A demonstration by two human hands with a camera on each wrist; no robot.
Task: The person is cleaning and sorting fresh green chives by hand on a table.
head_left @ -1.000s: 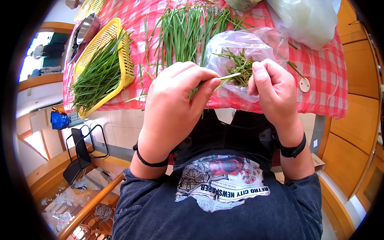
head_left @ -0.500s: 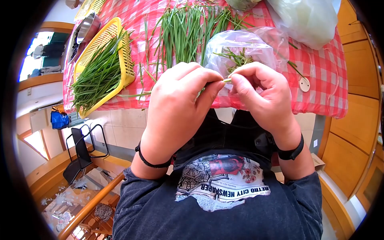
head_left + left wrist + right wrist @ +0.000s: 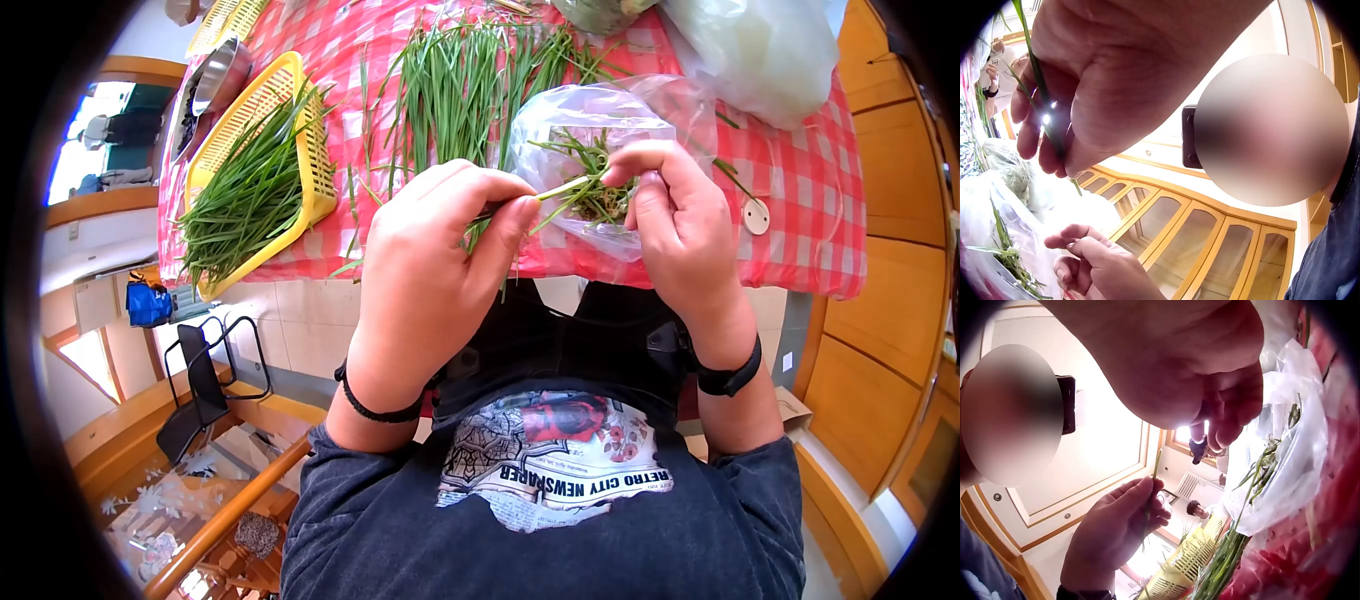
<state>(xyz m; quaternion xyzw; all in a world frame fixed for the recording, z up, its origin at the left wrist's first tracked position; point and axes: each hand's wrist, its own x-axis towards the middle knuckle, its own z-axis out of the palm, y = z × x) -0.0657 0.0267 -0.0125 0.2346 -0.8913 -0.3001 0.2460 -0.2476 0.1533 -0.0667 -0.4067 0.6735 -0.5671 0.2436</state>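
My left hand (image 3: pixel 435 240) pinches a chive stalk (image 3: pixel 560 190) between thumb and forefinger, its pale end pointing right; leaves hang below the palm. In the right wrist view the stalk (image 3: pixel 1155 464) stands up out of those fingers. To its right, my right hand (image 3: pixel 685 225) is beside a clear plastic bag (image 3: pixel 560 108), fingers loosely bent and apart from the stalk. Nothing shows between them in the left wrist view. Inside the bag lie chive trimmings (image 3: pixel 600 207). Behind both hands a pile of long green chives (image 3: pixel 450 95) is spread on the table.
A yellow basket (image 3: pixel 318 170) of chives stands at the left on the red checked tablecloth (image 3: pixel 355 110), with a metal bowl (image 3: pixel 222 78) behind it. A full whitish bag (image 3: pixel 765 55) is at the back right. Near the right edge lies a pale round disc (image 3: pixel 756 217).
Half a second ago my right hand came left and met the stalk's end at the left fingertips. It is now back to the right, beside the bag, and more of the stalk's pale end shows.
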